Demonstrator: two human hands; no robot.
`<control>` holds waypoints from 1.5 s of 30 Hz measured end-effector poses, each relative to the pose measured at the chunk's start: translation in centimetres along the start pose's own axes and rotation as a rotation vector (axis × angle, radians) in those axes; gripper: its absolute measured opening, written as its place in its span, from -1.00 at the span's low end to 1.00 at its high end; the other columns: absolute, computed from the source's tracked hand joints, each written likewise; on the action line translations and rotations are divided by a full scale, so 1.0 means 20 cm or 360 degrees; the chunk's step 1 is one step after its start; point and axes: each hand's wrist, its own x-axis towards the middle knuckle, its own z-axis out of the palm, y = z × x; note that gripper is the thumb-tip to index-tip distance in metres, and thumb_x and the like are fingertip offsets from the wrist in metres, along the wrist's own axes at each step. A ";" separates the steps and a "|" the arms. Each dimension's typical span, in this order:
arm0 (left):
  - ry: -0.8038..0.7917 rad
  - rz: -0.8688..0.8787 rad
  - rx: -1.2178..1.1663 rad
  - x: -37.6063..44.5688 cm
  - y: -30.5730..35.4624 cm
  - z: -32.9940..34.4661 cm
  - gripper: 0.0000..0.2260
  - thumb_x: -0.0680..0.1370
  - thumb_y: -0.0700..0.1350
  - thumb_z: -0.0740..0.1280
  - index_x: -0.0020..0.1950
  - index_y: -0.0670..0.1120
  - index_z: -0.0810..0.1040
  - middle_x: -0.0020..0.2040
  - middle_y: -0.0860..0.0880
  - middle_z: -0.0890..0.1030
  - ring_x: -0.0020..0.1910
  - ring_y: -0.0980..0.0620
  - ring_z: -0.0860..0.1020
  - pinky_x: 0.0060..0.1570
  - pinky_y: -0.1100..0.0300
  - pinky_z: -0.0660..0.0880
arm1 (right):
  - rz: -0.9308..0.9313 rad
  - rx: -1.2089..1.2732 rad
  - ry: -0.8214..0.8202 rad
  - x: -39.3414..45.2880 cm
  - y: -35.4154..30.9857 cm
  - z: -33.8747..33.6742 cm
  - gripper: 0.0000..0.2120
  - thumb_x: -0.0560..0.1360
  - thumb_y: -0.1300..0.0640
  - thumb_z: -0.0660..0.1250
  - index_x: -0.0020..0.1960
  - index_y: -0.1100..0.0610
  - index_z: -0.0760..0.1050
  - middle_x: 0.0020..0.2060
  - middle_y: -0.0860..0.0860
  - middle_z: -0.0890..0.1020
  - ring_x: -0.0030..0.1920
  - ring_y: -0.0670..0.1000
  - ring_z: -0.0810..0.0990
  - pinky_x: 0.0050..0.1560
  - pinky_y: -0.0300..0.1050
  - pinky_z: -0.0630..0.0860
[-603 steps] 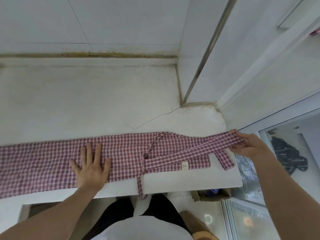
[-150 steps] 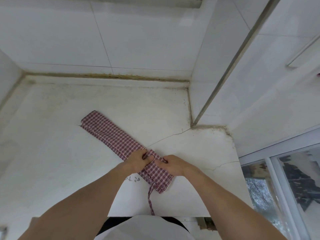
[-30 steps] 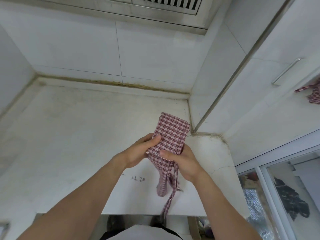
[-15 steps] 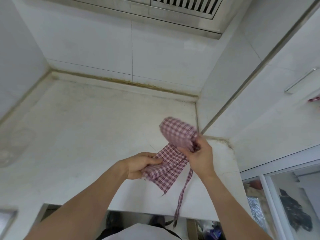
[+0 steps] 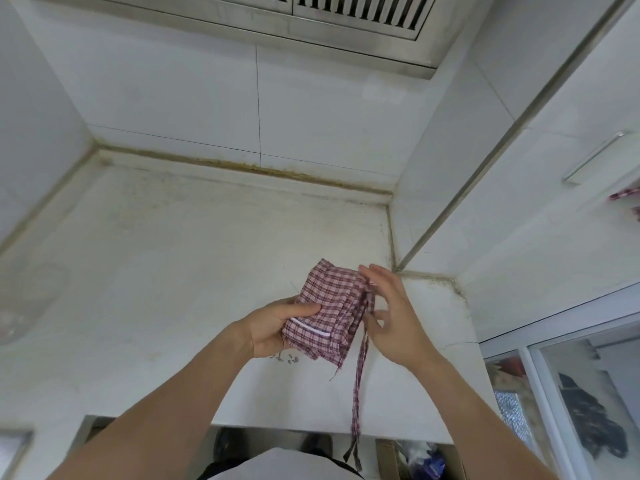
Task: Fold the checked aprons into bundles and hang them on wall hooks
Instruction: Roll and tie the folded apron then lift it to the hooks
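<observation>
The red-and-white checked apron is folded into a thick square bundle, held in the air above the white counter. My left hand grips the bundle from below and the left, thumb on top. My right hand is at the bundle's right edge, fingers spread and mostly straight, touching the fabric where the strap comes out. The apron's long strap hangs down past the counter's front edge. A second checked apron shows partly at the far right, on the wall.
A tiled wall and a steel vent hood stand behind the counter. A white cabinet with a metal handle rises on the right. A cardboard box sits on the floor below; a glass door is at the lower right.
The apron's halves have been brought together into one compact bundle. My left hand now holds it underneath, and my right hand has let go of the top fold and opened beside it.
</observation>
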 end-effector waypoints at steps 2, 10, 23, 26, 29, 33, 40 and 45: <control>-0.0029 0.0063 -0.0176 0.00 0.00 -0.03 -0.43 0.31 -0.09 0.59 0.29 -0.14 0.57 0.23 -0.16 0.63 0.12 -0.09 0.65 -0.02 0.09 0.61 | 0.0344 0.0408 0.0046 0.01 -0.03 -0.03 -0.35 0.46 0.32 0.48 0.42 -0.09 0.35 0.28 -0.01 0.48 0.08 -0.05 0.61 -0.12 -0.12 0.62; -0.0265 0.0095 -0.0082 -0.07 0.13 -0.10 -0.36 0.11 -0.17 0.70 0.17 -0.21 0.66 0.22 -0.24 0.61 0.14 -0.20 0.63 0.05 -0.03 0.60 | 0.0331 0.0778 0.0092 0.06 -0.12 -0.08 -0.85 0.49 0.17 0.39 -0.05 0.28 0.61 -0.26 0.13 0.67 -0.33 0.05 0.60 -0.25 -0.15 0.55; -0.0012 0.0287 -0.0111 -0.07 0.25 0.01 -0.64 0.26 -0.09 0.56 0.02 -0.17 0.73 0.05 -0.19 0.69 -0.05 -0.15 0.69 -0.16 0.03 0.63 | 0.0208 0.0457 -0.0032 0.13 -0.20 -0.18 -0.87 0.43 0.22 0.50 -0.10 0.25 0.59 -0.21 0.13 0.72 -0.16 0.06 0.70 -0.03 -0.12 0.61; 0.0030 0.0321 -0.0146 -0.06 0.25 0.04 -0.72 0.39 -0.12 0.39 0.04 -0.17 0.72 0.09 -0.20 0.68 -0.02 -0.16 0.68 -0.12 0.03 0.63 | 0.0143 -0.0119 0.0059 0.14 -0.19 -0.18 -0.92 0.53 0.13 0.44 -0.10 0.07 0.55 -0.09 -0.18 0.69 0.07 -0.21 0.64 0.18 -0.30 0.48; 0.0034 0.0348 -0.0224 -0.06 0.25 0.05 -0.69 0.38 -0.13 0.42 0.08 -0.20 0.69 0.11 -0.21 0.67 -0.01 -0.17 0.68 -0.12 0.02 0.64 | -0.0002 -0.0157 0.0294 0.15 -0.23 -0.18 -0.91 0.57 0.14 0.38 -0.08 0.03 0.48 -0.09 -0.20 0.69 0.10 -0.25 0.62 0.14 -0.36 0.49; -0.0071 0.0365 -0.0320 -0.06 0.25 0.04 -0.46 0.17 -0.09 0.66 0.11 -0.21 0.70 0.12 -0.21 0.67 0.01 -0.18 0.67 -0.03 -0.04 0.63 | 0.0031 0.0166 0.0217 0.17 -0.27 -0.17 -0.85 0.53 0.23 0.42 0.03 0.10 0.48 -0.22 -0.01 0.69 -0.20 -0.01 0.67 -0.12 -0.18 0.59; -0.0242 0.0485 -0.0509 -0.08 0.26 0.07 -0.43 0.20 -0.11 0.66 0.16 -0.26 0.66 0.15 -0.25 0.64 0.06 -0.22 0.65 0.09 -0.09 0.59 | 0.0081 0.0236 0.0272 0.20 -0.30 -0.11 -0.92 0.46 0.25 0.50 -0.12 0.10 0.63 -0.23 -0.04 0.72 -0.25 -0.11 0.66 -0.16 -0.25 0.53; -0.0244 0.0572 -0.0709 -0.07 0.27 0.12 -0.41 0.17 -0.13 0.67 0.15 -0.27 0.66 0.13 -0.25 0.64 0.04 -0.21 0.65 0.12 -0.07 0.59 | 0.0179 0.0031 0.0443 0.23 -0.34 -0.04 -0.90 0.49 0.18 0.46 -0.20 0.12 0.58 -0.33 -0.02 0.68 -0.29 0.02 0.64 -0.22 -0.03 0.56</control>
